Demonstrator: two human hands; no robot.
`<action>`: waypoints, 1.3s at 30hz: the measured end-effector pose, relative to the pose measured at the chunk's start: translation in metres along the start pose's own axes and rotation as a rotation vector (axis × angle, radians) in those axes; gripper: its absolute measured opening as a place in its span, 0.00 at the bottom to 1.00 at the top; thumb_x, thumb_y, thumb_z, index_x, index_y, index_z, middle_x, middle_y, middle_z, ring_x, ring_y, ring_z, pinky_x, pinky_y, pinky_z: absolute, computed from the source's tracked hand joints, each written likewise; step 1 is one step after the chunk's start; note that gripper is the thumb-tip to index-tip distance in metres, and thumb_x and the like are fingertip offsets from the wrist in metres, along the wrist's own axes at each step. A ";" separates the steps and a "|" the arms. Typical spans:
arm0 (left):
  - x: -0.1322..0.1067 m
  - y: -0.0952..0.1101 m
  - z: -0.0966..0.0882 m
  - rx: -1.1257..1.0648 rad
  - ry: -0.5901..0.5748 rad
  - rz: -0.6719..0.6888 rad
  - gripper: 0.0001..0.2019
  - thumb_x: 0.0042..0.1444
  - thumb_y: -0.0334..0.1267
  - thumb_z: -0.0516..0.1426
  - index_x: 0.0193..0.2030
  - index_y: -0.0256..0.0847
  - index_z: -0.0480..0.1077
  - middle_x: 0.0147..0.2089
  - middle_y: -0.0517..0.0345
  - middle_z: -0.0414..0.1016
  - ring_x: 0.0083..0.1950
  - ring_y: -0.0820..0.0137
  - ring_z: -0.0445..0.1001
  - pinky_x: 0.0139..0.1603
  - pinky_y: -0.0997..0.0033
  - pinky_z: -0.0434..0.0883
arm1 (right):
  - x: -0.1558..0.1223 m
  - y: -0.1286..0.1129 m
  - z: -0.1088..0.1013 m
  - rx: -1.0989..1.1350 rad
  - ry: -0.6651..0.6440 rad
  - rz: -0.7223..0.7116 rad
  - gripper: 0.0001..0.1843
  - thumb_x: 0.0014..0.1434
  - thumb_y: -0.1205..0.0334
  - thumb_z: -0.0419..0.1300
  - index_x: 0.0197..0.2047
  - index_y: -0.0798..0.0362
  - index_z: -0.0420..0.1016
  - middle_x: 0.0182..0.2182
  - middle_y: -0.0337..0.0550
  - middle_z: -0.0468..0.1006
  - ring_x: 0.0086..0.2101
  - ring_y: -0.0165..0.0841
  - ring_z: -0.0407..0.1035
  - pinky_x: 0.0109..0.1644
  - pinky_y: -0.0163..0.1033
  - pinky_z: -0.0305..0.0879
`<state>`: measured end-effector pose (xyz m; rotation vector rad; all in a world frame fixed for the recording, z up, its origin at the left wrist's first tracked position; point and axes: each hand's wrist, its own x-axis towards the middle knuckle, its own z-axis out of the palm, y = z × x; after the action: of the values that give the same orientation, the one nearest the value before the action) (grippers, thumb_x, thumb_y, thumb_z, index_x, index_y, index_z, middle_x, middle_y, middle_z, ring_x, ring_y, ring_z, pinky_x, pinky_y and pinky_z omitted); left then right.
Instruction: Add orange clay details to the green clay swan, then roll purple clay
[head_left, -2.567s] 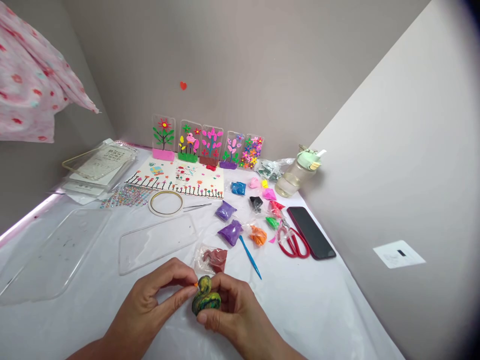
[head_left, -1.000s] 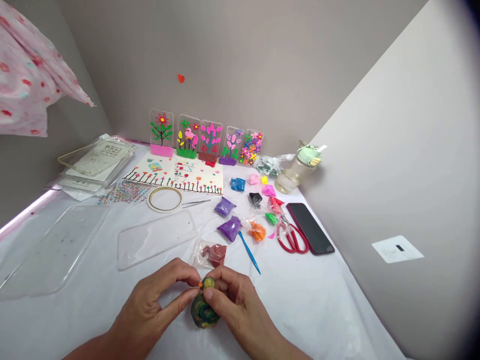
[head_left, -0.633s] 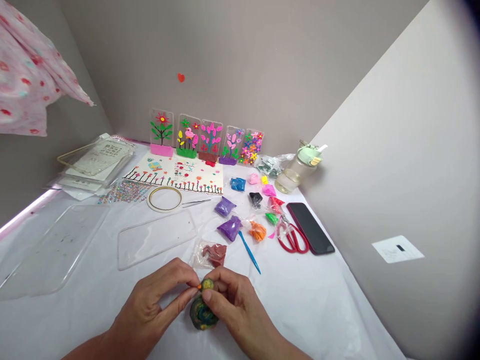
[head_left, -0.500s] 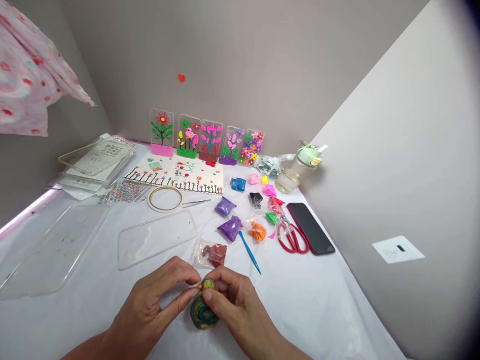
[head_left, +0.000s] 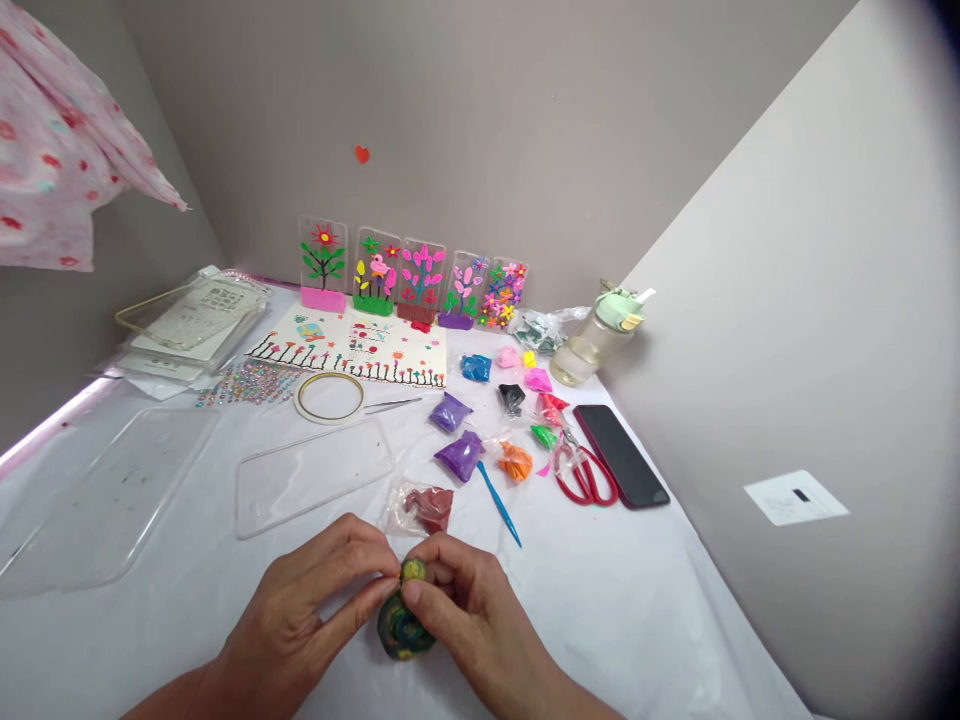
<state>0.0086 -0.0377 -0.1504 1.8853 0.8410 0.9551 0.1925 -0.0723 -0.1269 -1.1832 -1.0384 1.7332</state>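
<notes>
A small clay figure [head_left: 401, 628], swirled green, yellow and dark, sits between both hands near the table's front edge. My left hand [head_left: 300, 610] pinches at its top with thumb and forefinger closed. My right hand [head_left: 472, 620] grips the figure's head and right side, fingers curled round it. The tiny orange bit at the top is hidden between the fingertips. A bag of brown clay [head_left: 427, 507] lies just beyond the hands.
A clear phone case [head_left: 311, 478] and a clear tray [head_left: 105, 500] lie to the left. Bags of coloured clay [head_left: 461, 455], a blue tool [head_left: 499, 510], red scissors [head_left: 581, 475], a phone [head_left: 621, 455] and a bottle [head_left: 596, 340] lie to the right. Decorated cases [head_left: 412, 282] lean against the back wall.
The figure has been lowered and turned slightly. My fingertips have closed together over its top, covering the small orange bit that showed before.
</notes>
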 end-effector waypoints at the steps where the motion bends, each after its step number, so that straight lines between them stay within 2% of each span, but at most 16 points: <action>1: 0.000 -0.001 0.000 0.005 -0.007 0.015 0.06 0.63 0.32 0.57 0.40 0.49 0.74 0.37 0.63 0.74 0.39 0.74 0.74 0.42 0.82 0.70 | 0.000 0.000 0.000 0.000 -0.002 0.000 0.24 0.55 0.43 0.67 0.35 0.58 0.70 0.26 0.39 0.71 0.27 0.25 0.63 0.32 0.31 0.58; 8: 0.000 -0.003 -0.001 0.043 0.001 0.039 0.08 0.63 0.31 0.58 0.44 0.50 0.71 0.40 0.67 0.74 0.41 0.77 0.74 0.44 0.85 0.70 | 0.001 0.000 -0.001 0.012 0.002 -0.017 0.23 0.57 0.45 0.66 0.35 0.59 0.70 0.26 0.39 0.71 0.27 0.25 0.63 0.32 0.31 0.59; 24: -0.001 -0.007 -0.006 0.114 -0.058 0.046 0.08 0.65 0.30 0.55 0.43 0.50 0.71 0.39 0.66 0.73 0.40 0.78 0.74 0.43 0.84 0.68 | 0.000 -0.003 0.000 -0.026 0.001 -0.004 0.24 0.56 0.44 0.66 0.35 0.59 0.70 0.25 0.39 0.70 0.27 0.25 0.63 0.32 0.31 0.59; 33: -0.003 -0.008 -0.003 0.113 -0.021 0.089 0.08 0.66 0.31 0.55 0.46 0.50 0.71 0.41 0.65 0.72 0.42 0.78 0.73 0.45 0.84 0.67 | 0.000 -0.004 0.000 -0.022 -0.004 0.001 0.25 0.56 0.43 0.66 0.35 0.59 0.70 0.25 0.39 0.70 0.27 0.25 0.62 0.32 0.31 0.58; 39: -0.003 -0.010 -0.005 0.182 -0.064 0.153 0.09 0.65 0.30 0.55 0.49 0.49 0.69 0.43 0.62 0.72 0.44 0.77 0.73 0.46 0.83 0.68 | 0.000 -0.006 0.001 -0.020 -0.002 0.005 0.25 0.55 0.42 0.66 0.35 0.59 0.70 0.26 0.40 0.71 0.27 0.26 0.63 0.33 0.31 0.59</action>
<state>0.0009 -0.0340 -0.1587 2.1506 0.7768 0.9305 0.1926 -0.0700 -0.1217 -1.1979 -1.0573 1.7314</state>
